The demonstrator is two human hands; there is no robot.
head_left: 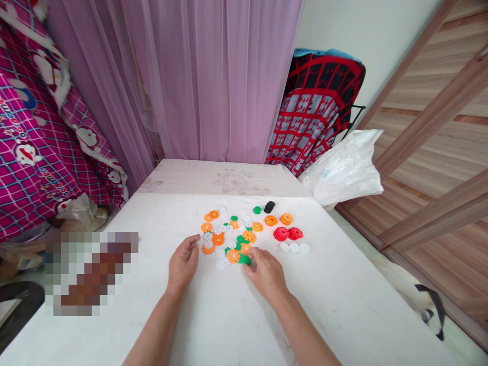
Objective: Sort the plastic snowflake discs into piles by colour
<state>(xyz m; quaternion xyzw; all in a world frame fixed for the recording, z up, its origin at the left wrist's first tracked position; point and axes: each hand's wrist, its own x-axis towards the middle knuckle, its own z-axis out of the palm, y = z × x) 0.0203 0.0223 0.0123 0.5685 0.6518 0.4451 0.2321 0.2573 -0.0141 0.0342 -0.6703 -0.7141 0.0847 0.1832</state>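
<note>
Starting on the left, the bare left hand [185, 262] could nudge the loose discs out of place, since they just overlap with nothing obvious pinning them. Its fingers [195, 239] are curled loosely right beside a notched white plastic disc [208, 243] on the left edge of the jumble; can't tell if anything's pinched in there. In the middle it's all flower-shaped bits, like this bright orange plastic disc [218, 239], and I'd guess the white ones get missed easiest because they blend into the white-covered table [221, 325]. Next, the green plastic disc [244, 260] could drag its neighbours along because they're packed so tight. It sits right at the fingertips of the bare right hand [269, 272], on the jumble's near right edge; those fingers are bent and touching it, but I can't tell whether they're really gripping. Beyond that hand are glossy black [269, 207] and bright red plastic discs [281, 233], bunched closely, so a careless wrist swing could scatter them.
</note>
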